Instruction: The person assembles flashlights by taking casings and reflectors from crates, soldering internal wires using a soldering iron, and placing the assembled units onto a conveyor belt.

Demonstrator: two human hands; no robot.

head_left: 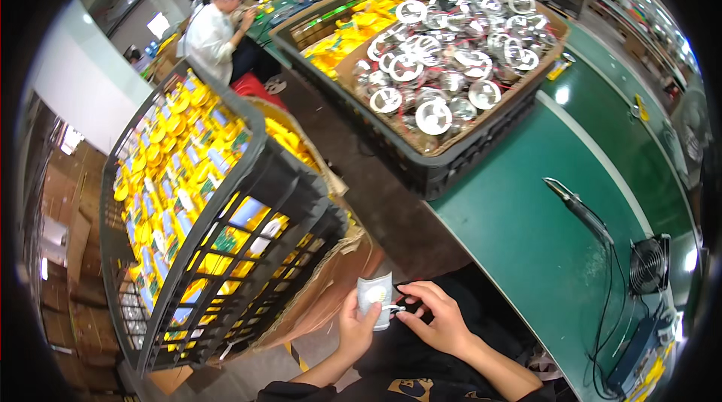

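Observation:
Low in front of my body, my left hand [356, 328] is closed on a small pale grey-white piece [374, 293] with a curved top edge and a faint yellowish mark. A thin white loop [394, 308] comes off its right side, and the fingertips of my right hand [442, 321] pinch there. What kind of thing the pale piece is, I cannot make out. To the left of my hands stands a tilted black plastic crate [256, 127], heaped with yellow plastic parts [177, 127] that bear pale blue pieces.
A black crate [432, 176] on the green workbench [496, 206] holds clear round covers [434, 116] and yellow parts. A soldering iron [575, 206], its cord and a black fan [648, 265] lie right. Torn cardboard [316, 312] edges the left crate. Another person [214, 37] sits far left.

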